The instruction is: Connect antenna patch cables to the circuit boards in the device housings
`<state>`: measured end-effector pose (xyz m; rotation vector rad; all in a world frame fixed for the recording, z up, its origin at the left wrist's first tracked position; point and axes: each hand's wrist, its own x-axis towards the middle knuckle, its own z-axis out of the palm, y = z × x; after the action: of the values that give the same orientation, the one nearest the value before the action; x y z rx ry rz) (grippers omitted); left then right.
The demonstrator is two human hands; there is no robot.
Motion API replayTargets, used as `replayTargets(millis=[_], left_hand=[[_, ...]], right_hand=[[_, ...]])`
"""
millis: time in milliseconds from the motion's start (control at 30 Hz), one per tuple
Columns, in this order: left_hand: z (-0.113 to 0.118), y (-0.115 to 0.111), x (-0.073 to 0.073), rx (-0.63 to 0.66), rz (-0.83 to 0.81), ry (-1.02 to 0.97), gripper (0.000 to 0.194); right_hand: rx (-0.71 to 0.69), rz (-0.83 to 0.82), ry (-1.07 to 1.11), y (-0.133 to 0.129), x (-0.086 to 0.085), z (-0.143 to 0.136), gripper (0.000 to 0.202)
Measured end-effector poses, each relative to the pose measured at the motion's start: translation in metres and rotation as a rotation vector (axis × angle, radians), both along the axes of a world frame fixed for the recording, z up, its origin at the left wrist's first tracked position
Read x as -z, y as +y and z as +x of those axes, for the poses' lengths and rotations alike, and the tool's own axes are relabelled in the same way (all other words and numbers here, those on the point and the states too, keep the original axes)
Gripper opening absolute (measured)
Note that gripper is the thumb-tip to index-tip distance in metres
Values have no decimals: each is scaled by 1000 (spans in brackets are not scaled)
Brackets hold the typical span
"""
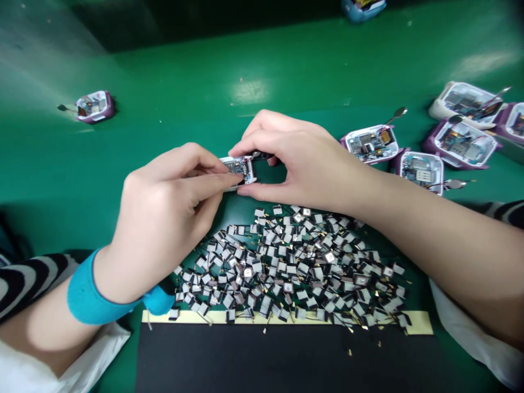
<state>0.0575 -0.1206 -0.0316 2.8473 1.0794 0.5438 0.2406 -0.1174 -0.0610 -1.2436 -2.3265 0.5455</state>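
Note:
Between my two hands, just above the table's middle, is a small open device housing [248, 168] with a circuit board inside. My left hand [167, 191] is closed on its left part, the fingertips pressed over the board. From the right, my right hand [290, 158] grips the housing, index finger at the far edge and thumb at the near edge. A small dark round part [258, 155] on wires sticks out by the right fingers. Below my hands spreads a heap of small antenna-like modules [286, 267] with grey pads and short black cables.
Several open purple and white housings with boards [370, 144] stand at the right. One purple housing [95, 107] lies far left, and a blue one [363, 10] is at the top edge. A black mat [262, 360] with a yellow strip [421, 323] lies at the front.

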Motion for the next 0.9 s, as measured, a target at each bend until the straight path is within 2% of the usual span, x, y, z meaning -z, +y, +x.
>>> replayTargets(millis=[267,667,900], left_hand=[[-1,2,2,46,18,-17,19],[-1,1,1,12,42,17,18],[-1,1,2,8,42,11,18]], right_hand=[[-5,-10,9,0,0,0,37],[0,37,6,1,1,1,38],[8,12,-1,0,-1,0,38]])
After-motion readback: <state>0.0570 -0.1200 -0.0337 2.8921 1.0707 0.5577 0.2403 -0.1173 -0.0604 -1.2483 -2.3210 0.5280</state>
